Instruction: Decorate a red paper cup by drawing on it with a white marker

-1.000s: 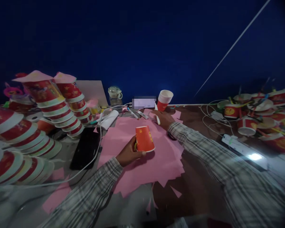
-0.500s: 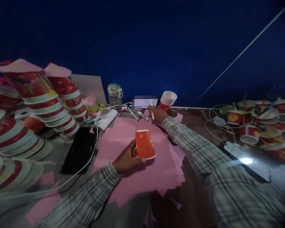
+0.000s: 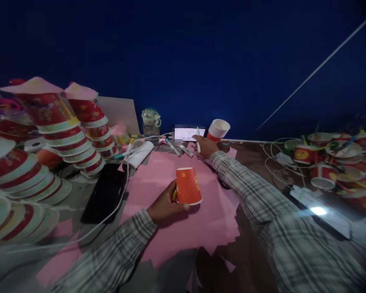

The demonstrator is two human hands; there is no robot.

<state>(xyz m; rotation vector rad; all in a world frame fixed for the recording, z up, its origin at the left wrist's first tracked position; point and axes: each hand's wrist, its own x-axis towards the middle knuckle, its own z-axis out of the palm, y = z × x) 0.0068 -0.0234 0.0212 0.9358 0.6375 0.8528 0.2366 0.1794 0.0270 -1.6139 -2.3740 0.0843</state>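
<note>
My left hand (image 3: 165,206) is closed around a red paper cup (image 3: 188,186) with yellow print. The cup is upside down, its wide white rim facing down over the pink paper sheets (image 3: 171,244). Farther off, my right hand (image 3: 206,146) grips a slim white marker (image 3: 198,140) that points upward. Just beyond that hand leans a stack of nested paper cups (image 3: 218,129). A blue-tipped marker (image 3: 173,147) and another white marker (image 3: 186,151) lie to its left.
Tall stacks of decorated red cups (image 3: 59,140) crowd the left side, beside a black phone (image 3: 104,193) and a white cable (image 3: 126,179). A clear jar (image 3: 151,121) stands at the back. On the right are more decorated cups (image 3: 323,176) and a lit white device (image 3: 319,211).
The whole view has shifted slightly, so things appear a little farther right. Both hands keep their holds on the cup and the white marker, with hardly any movement.
</note>
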